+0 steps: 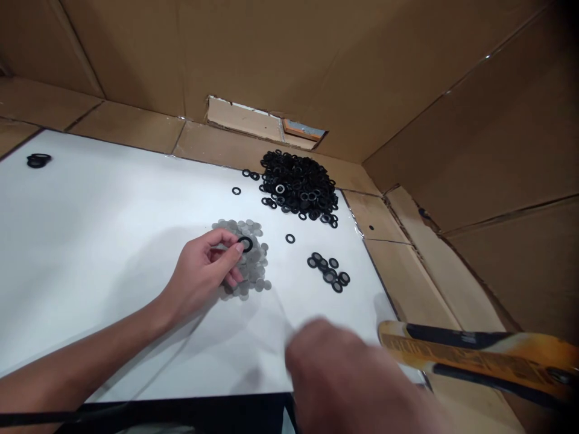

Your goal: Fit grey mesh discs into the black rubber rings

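Left hand's (205, 262) fingers pinch a black ring (251, 244) by its left rim, grey discs (254, 258) beneath. Right hand (341, 383) blurred, nearer, to the right; can't tell its grip.

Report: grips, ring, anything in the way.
Left grip: pinching black ring over grey discs. Right grip: blurred, contents unclear. Yellow-black handle at right, apart from ring.

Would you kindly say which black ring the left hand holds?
The black ring above the grey discs, pinched by its edge; other visible rings lie loose.
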A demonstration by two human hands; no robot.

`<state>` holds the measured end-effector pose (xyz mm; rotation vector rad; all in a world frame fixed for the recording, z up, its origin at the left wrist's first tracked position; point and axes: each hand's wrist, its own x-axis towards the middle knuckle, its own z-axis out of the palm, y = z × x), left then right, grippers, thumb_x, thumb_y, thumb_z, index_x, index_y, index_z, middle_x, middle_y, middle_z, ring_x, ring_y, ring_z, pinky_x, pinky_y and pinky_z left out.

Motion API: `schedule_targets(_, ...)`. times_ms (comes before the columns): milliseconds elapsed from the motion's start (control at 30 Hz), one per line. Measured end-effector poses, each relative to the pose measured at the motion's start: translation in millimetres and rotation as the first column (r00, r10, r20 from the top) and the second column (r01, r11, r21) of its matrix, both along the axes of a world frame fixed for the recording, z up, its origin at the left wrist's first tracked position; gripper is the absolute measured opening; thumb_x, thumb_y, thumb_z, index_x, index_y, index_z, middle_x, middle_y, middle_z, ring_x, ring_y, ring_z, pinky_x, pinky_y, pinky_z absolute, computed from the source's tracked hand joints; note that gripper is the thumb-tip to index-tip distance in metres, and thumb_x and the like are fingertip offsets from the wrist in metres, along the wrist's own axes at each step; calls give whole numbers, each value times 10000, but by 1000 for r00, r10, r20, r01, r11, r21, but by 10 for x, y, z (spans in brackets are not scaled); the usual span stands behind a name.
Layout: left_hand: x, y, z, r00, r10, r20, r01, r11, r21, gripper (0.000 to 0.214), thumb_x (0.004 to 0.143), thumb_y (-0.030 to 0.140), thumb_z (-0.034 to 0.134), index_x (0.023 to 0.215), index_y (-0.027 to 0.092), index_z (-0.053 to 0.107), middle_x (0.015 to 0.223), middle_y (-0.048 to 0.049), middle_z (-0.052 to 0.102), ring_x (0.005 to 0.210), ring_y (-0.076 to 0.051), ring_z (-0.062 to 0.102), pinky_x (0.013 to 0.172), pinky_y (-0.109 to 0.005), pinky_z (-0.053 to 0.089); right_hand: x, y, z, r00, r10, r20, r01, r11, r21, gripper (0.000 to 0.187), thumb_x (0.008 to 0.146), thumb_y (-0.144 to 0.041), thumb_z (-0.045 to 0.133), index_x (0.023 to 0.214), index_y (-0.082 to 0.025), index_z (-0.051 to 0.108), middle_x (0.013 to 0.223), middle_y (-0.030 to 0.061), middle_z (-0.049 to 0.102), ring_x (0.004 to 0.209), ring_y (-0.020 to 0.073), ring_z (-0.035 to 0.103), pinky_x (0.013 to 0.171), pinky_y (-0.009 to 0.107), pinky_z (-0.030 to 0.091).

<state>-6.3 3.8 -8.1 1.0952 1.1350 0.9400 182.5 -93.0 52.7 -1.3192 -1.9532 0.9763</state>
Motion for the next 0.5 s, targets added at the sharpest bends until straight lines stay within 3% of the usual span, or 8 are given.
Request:
schedule_targets(67, 4, 4, 1, 999, 34, -9, -34, 999, 20, 200, 963, 354, 686, 839, 208, 629, 553, 38, 669, 521, -139, 655, 548, -243, 565, 41, 445, -221, 998, -29, 47, 29, 1000, 1, 139, 1016, -267, 633, 1070, -319, 749, 968, 40, 758, 833, 213, 698, 722, 348, 571)
schedule_targets(100, 4, 7, 1, 998, 56, -14, -56, 998, 32, 191, 965, 339, 680, 835, 211, 622, 550, 46, 661, 510, -134, 642, 544, -242, 556, 65, 650, -315, 987, -22, 162, 19, 1000, 15, 133, 1001, -233, 637, 1030, -297, 749, 921, 34, 747, 777, 197, 682, 705, 332, 537)
schedule_targets(167, -1, 15, -1, 995, 94, -21, -93, 995, 46, 188, 966, 327, 674, 827, 215, 614, 556, 55, 651, 501, -126, 623, 540, -241, 542, 109, 963, -456, 893, -55, 446, 30, 998, 62, 179, 973, -148, 629, 1066, -256, 738, 997, 57, 731, 813, 211, 659, 725, 340, 468)
schedule_targets(200, -5, 18, -3, 994, 105, -22, -104, 994, 46, 191, 966, 329, 675, 825, 216, 612, 562, 57, 649, 502, -124, 619, 541, -242, 537, 126, 1058, -503, 884, -40, 467, 17, 998, 53, 171, 945, -125, 658, 1030, -247, 743, 974, 51, 718, 782, 208, 643, 698, 331, 434)
schedule_targets(367, -15, 12, -6, 994, 103, -35, -101, 994, 45, 209, 974, 339, 662, 814, 219, 598, 564, 61, 643, 509, -123, 612, 554, -244, 531, 142, 1103, -585, 895, -2, 447, -7, 1000, 19, 187, 918, -76, 658, 904, -249, 729, 952, 17, 691, 758, 178, 612, 686, 294, 385)
schedule_targets(500, -11, 4, -5, 994, 92, -59, -90, 995, 38, 211, 973, 352, 666, 823, 224, 592, 549, 60, 646, 505, -130, 610, 553, -247, 528, 131, 1076, -523, 925, -20, 379, 24, 1000, -6, 193, 898, -64, 661, 819, -237, 692, 868, -7, 712, 724, 166, 606, 686, 285, 391)
